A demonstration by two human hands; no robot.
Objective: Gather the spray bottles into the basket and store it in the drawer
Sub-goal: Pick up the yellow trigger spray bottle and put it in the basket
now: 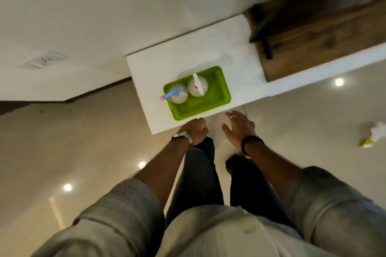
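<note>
A green plastic basket (217,98) stands on the white cabinet top (188,56). Two clear spray bottles stand upright in its left half: one with a blue and pink trigger head (174,94), one with a white trigger head (198,85). My left hand (195,130) is just below the cabinet's front edge, fingers curled under it; what they touch is hidden. My right hand (239,126) hovers beside it with fingers apart, holding nothing. No drawer is visible from this angle.
A dark wooden surface with a black frame (313,33) adjoins the cabinet top on the right. A wall socket (42,60) sits on the left wall. A yellow and white object (371,134) lies on the glossy tiled floor at right.
</note>
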